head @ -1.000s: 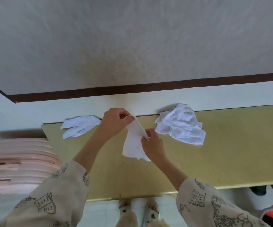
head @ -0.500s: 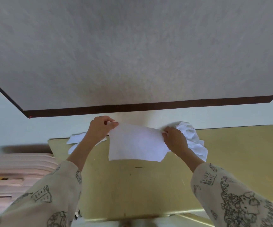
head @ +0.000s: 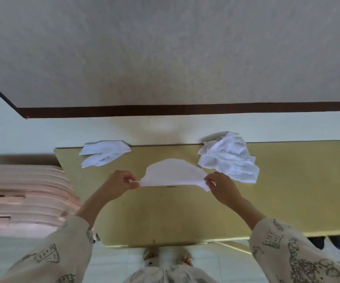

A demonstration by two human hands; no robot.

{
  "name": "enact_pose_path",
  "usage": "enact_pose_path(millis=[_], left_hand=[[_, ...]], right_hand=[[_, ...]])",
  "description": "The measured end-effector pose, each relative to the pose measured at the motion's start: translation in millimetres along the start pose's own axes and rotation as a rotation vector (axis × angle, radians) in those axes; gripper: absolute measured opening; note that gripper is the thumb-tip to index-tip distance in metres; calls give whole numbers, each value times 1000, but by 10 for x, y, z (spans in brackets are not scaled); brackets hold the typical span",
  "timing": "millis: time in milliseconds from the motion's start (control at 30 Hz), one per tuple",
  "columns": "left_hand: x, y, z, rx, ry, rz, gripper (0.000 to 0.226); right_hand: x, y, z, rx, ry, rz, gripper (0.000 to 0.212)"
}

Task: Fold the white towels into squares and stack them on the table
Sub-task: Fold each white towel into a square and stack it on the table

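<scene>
A white towel [head: 172, 173] is stretched out between my hands above the yellow table [head: 287, 201], billowing up in the middle. My left hand [head: 120, 183] pinches its left corner. My right hand [head: 223, 185] pinches its right corner. A crumpled heap of white towels [head: 228, 157] lies at the table's far edge, just right of my right hand. Other white towels [head: 103, 153] lie loosely flat at the far left corner.
A pink slatted piece of furniture [head: 22, 197] stands left of the table. The wall with a dark skirting board [head: 175, 110] runs behind the table. My feet [head: 167, 259] show below the near table edge. Dark shoes [head: 338, 243] sit at the lower right.
My hands have spread the towel from a bunched, hanging state to full width and lowered it toward the table. The view has shifted too.
</scene>
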State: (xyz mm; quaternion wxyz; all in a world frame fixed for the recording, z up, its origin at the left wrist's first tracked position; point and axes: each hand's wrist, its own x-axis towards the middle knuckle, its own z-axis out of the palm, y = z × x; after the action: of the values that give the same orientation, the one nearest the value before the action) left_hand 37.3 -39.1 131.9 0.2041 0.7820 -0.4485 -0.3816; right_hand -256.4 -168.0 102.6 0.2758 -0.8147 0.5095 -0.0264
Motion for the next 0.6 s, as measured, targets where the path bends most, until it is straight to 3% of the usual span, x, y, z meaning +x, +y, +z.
enact_pose_path(millis=[200,367,433,500,600], left_hand=[[-98,-443,529,18,-126,-109,9],[-85,-540,647,-46,-116,-167,12],[-71,-554,658,-88,-100,-183,12],[-52,-561,665,-117,-84,-193,10],[-23,-549,671,-147,-61,-190,7]], right_hand=[[-282,266,540,82,-200,163,24],[-342,326,682,194,-262,273,24],[-374,333,690,247,-285,291,33],[-418,319,677,226,-326,230,50],[-471,356,682,16,-349,-14,67]])
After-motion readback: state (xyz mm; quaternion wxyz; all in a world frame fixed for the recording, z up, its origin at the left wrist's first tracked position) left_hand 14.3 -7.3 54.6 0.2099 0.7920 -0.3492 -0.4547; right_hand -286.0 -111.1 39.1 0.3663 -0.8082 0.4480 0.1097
